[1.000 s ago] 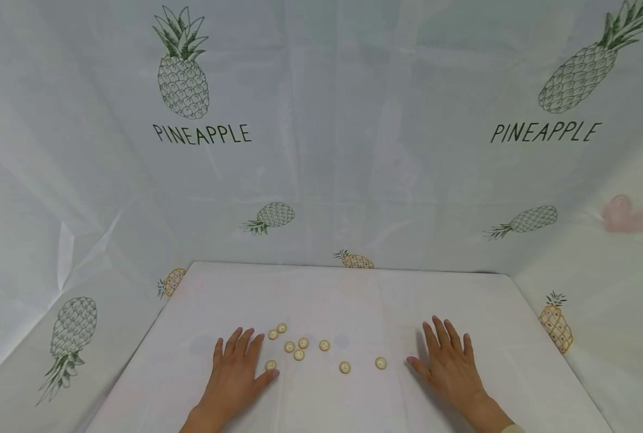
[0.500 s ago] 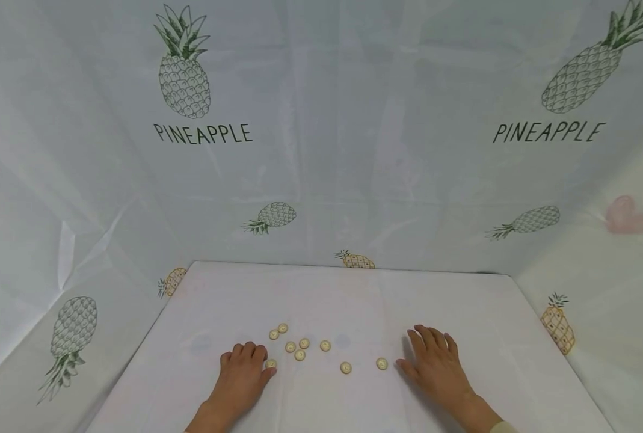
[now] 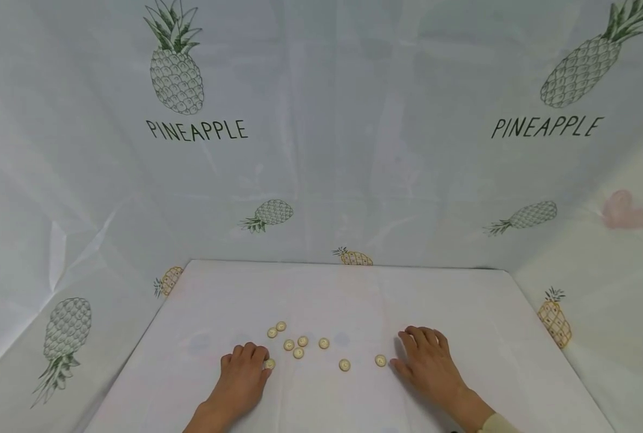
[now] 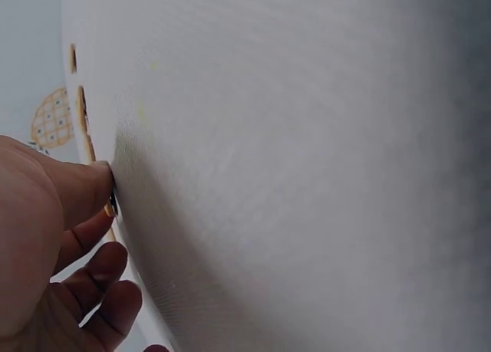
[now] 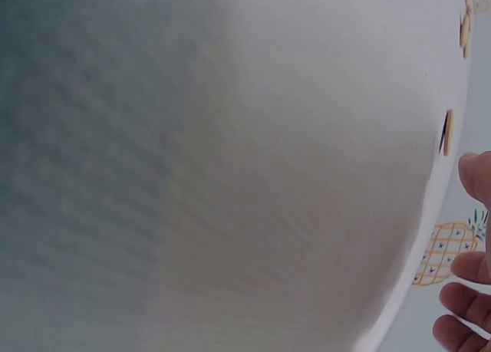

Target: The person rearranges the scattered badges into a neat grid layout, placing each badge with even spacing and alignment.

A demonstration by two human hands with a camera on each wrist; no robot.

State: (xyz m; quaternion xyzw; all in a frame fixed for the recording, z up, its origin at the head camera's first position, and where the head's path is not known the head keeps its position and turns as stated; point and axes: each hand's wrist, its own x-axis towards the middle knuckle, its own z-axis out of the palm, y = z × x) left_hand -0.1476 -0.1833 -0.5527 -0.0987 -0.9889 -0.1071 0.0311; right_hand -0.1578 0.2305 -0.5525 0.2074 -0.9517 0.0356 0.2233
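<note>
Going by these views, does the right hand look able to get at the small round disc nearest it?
Likely yes: the right hand holds nothing, its thumb is close to that disc, and the head view shows nothing lying between them.

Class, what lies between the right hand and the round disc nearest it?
In the head view, only bare white tabletop shows between the right hand and disc.

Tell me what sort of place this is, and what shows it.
Probably a makeshift tabletop booth, perhaps for filming: pineapple-printed sheeting rises behind and on both sides of a pale tabletop, where small round discs lie scattered.
</note>
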